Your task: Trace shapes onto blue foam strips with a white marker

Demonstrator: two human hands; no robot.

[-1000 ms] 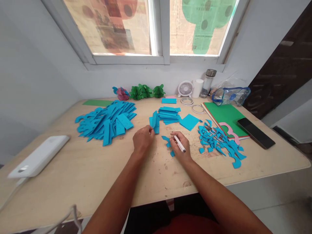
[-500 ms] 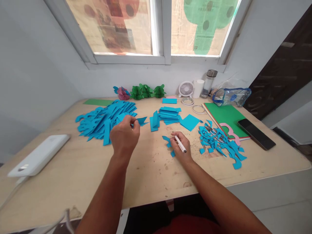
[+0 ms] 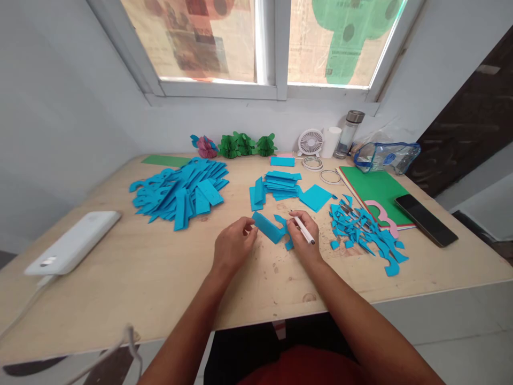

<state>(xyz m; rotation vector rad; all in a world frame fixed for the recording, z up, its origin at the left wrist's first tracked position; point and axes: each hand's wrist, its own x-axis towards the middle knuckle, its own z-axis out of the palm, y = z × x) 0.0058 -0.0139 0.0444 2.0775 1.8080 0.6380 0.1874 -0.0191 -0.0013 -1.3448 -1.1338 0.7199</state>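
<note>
My left hand pinches one end of a folded blue paper piece just above the wooden table. The far end of that piece meets my right hand, whose fingers are closed around a white pen. Small blue scraps lie under the right hand. Behind the hands stands a stack of blue paper rectangles, with a few folded ones at its left. A big heap of cut blue shapes lies at the left.
Blue offcuts and a pink template lie right of my hands, beside green sheets and a black phone. A white power bank sits at the left. A fan, bottle, pouch, tape rings and paper cactuses line the back.
My left hand went left toward the big blue heap with a blue piece, then came back to the middle holding a folded blue piece against the right hand. The view shifted slightly.
</note>
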